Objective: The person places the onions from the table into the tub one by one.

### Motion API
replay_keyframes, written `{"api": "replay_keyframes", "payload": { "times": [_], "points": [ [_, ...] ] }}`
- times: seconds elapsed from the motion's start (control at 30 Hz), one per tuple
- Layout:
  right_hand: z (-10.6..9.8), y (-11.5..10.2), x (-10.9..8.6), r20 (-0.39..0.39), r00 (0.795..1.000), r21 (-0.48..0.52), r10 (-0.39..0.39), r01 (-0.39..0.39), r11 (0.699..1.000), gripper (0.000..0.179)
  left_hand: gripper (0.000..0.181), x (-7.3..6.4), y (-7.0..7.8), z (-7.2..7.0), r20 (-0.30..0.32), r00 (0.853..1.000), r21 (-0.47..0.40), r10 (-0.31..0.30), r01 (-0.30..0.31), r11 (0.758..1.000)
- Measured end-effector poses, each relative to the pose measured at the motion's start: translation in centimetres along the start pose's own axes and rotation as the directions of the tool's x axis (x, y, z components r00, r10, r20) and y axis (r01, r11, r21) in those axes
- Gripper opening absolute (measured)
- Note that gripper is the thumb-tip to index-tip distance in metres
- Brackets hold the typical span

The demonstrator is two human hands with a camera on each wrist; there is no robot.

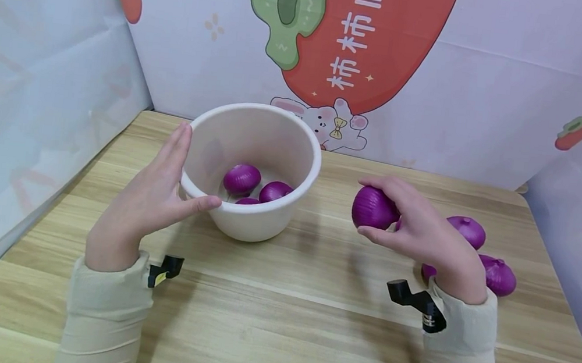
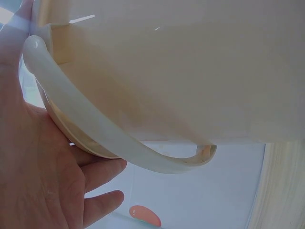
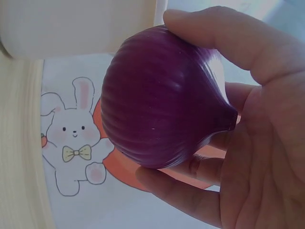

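A white bucket (image 1: 250, 224) stands on the wooden table, with several purple onions (image 1: 241, 179) inside. My left hand (image 1: 150, 194) holds its near left rim, the thumb lying over the edge and the other fingers along the outer side. In the left wrist view, the bucket's curved handle (image 2: 102, 126) hangs across its wall beside the fingers of that hand. Right of the bucket, my right hand (image 1: 418, 223) grips a purple onion (image 1: 372, 208) between thumb and fingers, above the table. The right wrist view shows this onion (image 3: 162, 95) with its pointed end toward the palm.
More purple onions (image 1: 497, 276) lie on the table (image 1: 276, 332) at the right, partly hidden behind my right hand and wrist. A printed cloth backdrop (image 1: 187, 60) rises behind the table, with similar cloth on both sides. Each sleeve carries a small black camera mount (image 1: 411, 298).
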State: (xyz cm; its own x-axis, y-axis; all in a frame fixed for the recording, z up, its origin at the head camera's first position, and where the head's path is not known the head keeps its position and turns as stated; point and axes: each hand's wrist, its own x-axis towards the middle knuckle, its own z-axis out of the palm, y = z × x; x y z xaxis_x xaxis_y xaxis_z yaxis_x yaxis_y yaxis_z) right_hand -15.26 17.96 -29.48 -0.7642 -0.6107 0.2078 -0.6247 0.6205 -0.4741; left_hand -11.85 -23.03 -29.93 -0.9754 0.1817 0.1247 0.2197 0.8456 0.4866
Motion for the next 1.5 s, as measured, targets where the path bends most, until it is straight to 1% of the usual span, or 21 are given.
{"api": "replay_keyframes", "payload": {
  "times": [0.2,0.53,0.77,1.23,1.4,1.5],
  "points": [
    [0.0,-0.4,0.5,-0.003,1.0,0.02,-0.01,0.01,1.0,0.07,0.118,0.0,0.0,0.1,0.0,1.0,0.005,-0.006,0.006,1.0],
    [-0.3,-0.9,1.2,-0.039,0.996,0.018,-0.086,0.086,0.996,0.071,0.117,-0.1,0.1,0.1,-0.002,1.0,0.005,0.0,0.0,1.0],
    [-0.1,-1.1,1.5,-0.049,0.995,0.036,-0.085,0.087,0.996,0.072,0.117,0.0,0.0,0.2,-0.008,1.0,0.007,0.005,-0.005,1.0],
    [-0.2,-1.7,2.4,-0.148,0.978,0.096,-0.149,0.165,0.982,0.075,0.117,0.0,-0.1,0.2,-0.007,1.0,0.014,-0.009,0.009,1.0],
    [0.2,-2.0,2.5,-0.19,0.971,0.144,-0.144,0.172,0.974,0.076,0.116,0.1,0.0,0.2,-0.008,1.0,0.015,-0.006,0.006,1.0],
    [0.3,-2.4,2.7,-0.209,0.968,0.152,-0.139,0.173,0.973,0.075,0.116,0.1,0.0,0.2,-0.009,1.0,0.016,-0.003,0.004,1.0]
  ]
}}
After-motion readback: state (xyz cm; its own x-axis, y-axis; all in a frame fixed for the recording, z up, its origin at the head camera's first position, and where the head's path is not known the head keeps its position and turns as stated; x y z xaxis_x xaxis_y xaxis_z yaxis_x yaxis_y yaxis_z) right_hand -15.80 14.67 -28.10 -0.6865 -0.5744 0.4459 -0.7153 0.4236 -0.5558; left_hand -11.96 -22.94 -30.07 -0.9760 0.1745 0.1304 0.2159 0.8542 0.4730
